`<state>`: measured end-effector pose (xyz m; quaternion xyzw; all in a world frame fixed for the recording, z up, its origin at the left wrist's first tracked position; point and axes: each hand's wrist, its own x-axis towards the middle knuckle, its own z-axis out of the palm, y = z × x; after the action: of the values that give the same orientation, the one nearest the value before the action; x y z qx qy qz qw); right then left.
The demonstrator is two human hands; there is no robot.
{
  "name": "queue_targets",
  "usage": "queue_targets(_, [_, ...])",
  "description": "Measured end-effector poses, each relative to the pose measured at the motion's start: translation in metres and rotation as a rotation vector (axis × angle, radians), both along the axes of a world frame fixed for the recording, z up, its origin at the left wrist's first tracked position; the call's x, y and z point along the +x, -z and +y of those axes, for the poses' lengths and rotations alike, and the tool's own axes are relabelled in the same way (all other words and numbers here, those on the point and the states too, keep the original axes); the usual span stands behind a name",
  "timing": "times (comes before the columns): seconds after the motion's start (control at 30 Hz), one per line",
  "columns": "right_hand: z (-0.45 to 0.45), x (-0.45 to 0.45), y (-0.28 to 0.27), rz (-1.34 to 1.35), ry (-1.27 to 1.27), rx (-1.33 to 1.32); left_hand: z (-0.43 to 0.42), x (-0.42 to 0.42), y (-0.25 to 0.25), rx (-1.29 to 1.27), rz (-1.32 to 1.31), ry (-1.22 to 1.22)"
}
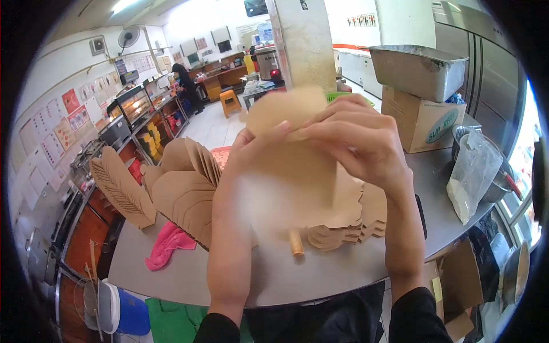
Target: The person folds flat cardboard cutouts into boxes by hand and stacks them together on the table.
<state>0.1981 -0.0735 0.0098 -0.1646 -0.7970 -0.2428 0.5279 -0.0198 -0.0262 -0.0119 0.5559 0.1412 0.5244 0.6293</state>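
Observation:
Both hands hold up a brown cardboard food carton blank in front of me, its lower part blurred and pale. My left hand grips the left edge, thumb on the near face and most fingers hidden behind the card. My right hand pinches the card near its upper fold, fingertips close to the left thumb. Below and behind it lies a stack of flat brown blanks. A small tan cylinder sticks out beneath the held card. Nested brown cartons stand to the left of my left forearm.
A long row of nested cartons and a pink cloth occupy the left of the grey table. On the right are a cardboard box under a metal pan, and a plastic bag of white powder. A person stands far back.

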Motion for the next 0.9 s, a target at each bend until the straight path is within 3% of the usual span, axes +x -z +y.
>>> queue_targets(0.03, [0.000, 0.001, 0.000, -0.006, -0.003, -0.003, 0.001, -0.001, -0.002, 0.065, 0.095, 0.004])
queue_targets(0.07, [-0.002, 0.002, 0.000, 0.015, 0.021, -0.077, 0.004, -0.003, 0.001, 0.063, 0.090, 0.000])
queue_targets(0.13, [-0.002, -0.002, 0.001, 0.034, 0.042, -0.152, 0.008, -0.007, 0.004, 0.291, 0.028, 0.023])
queue_targets(0.23, [0.000, -0.016, 0.005, 0.140, -0.065, -0.245, -0.006, -0.004, -0.002, 0.307, -0.029, 0.008])
queue_targets(0.37, [-0.002, -0.022, 0.005, 0.219, -0.091, -0.185, -0.024, 0.005, -0.009, 0.367, -0.086, -0.067])
queue_targets(0.47, [-0.013, -0.022, 0.001, 0.189, -0.094, -0.200, -0.036, 0.010, -0.016, 0.158, -0.107, -0.115])
queue_targets(0.73, [-0.012, -0.042, 0.002, 0.406, -0.196, -0.078, -0.050, 0.038, -0.007, 0.444, -0.368, -0.376])
queue_targets(0.87, [-0.019, -0.045, 0.002, 0.406, -0.190, -0.143, -0.021, 0.020, 0.015, 0.648, -0.305, -0.365])
queue_targets(0.9, [-0.022, -0.044, -0.001, 0.386, -0.174, -0.157, -0.013, 0.015, 0.018, 0.624, -0.391, -0.216])
